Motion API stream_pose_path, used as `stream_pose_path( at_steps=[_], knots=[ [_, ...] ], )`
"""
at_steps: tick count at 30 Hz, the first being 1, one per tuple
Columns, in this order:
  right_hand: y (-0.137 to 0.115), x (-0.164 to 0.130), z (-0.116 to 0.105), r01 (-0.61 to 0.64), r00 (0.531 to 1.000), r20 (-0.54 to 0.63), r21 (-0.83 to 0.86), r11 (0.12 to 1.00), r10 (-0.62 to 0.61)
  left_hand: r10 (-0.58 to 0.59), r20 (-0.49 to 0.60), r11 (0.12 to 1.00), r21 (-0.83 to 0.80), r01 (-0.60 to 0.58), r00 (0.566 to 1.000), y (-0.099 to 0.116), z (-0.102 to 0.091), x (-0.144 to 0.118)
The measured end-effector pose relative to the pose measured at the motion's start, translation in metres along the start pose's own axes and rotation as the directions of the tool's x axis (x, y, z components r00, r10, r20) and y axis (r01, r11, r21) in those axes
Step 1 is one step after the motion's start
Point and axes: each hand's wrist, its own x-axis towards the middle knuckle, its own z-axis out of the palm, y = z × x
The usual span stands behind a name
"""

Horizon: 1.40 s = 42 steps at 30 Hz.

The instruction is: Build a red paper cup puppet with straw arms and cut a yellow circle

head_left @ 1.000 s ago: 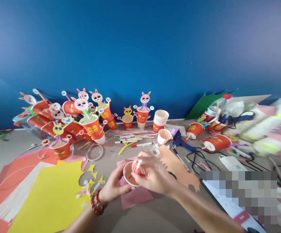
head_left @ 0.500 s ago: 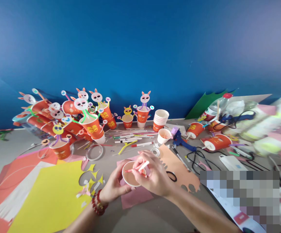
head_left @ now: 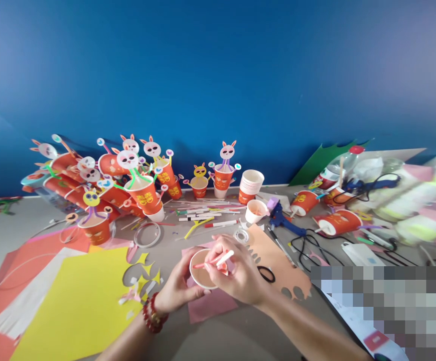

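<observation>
My left hand [head_left: 180, 283] is wrapped around the side of a paper cup [head_left: 201, 277], its open mouth facing up toward me. In my right hand [head_left: 236, 278] the fingers pinch a slim red-and-white marker pen [head_left: 223, 258]; its red end reaches across the cup's mouth. A small orange-and-white piece [head_left: 225, 269] shows by the right fingers, partly covered, so I cannot make it out. Below both hands lies a pink paper sheet [head_left: 210, 309]. The cup's outer wall is mostly hidden by my hands.
Red cups with paper rabbit faces [head_left: 140, 195] crowd the back left. A cup stack [head_left: 251, 185], a cup of scraps [head_left: 256, 211] and a blue glue gun [head_left: 285, 220] stand behind. Yellow paper [head_left: 70, 306] lies left, peach paper [head_left: 278, 271] and black cables [head_left: 323, 245] right.
The view has shifted very slightly. Both hands keep nearly the same hold on the cup and the marker pen; the pen's white end sits a touch further right.
</observation>
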Motion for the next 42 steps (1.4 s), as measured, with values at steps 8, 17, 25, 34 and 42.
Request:
stream_pose_path(
  at_steps=[8, 17, 25, 34, 42],
  knots=[
    [0.006, 0.000, 0.000, -0.015, 0.999, 0.050, 0.028, 1.000, 0.013, -0.013, -0.008, 1.000, 0.003, 0.013, 1.000, -0.003, 0.000, -0.002],
    [0.008, 0.002, 0.001, 0.044, 0.995, 0.088, -0.084, 0.996, -0.036, -0.019, 0.004, 1.000, -0.012, 0.019, 1.000, -0.003, -0.001, -0.002],
    [0.010, 0.001, 0.001, 0.055, 0.994, 0.102, -0.100, 0.994, -0.045, -0.018, 0.012, 1.000, 0.000, 0.018, 1.000, -0.001, -0.001, -0.001],
    [0.008, -0.002, 0.002, 0.011, 0.995, 0.095, 0.016, 1.000, -0.013, -0.021, 0.017, 1.000, -0.022, 0.021, 1.000, 0.001, -0.001, 0.000],
    [0.010, -0.004, 0.005, 0.041, 0.993, 0.118, -0.155, 0.987, -0.023, -0.028, 0.028, 0.999, -0.022, 0.029, 0.999, 0.004, 0.001, 0.001]
  ],
)
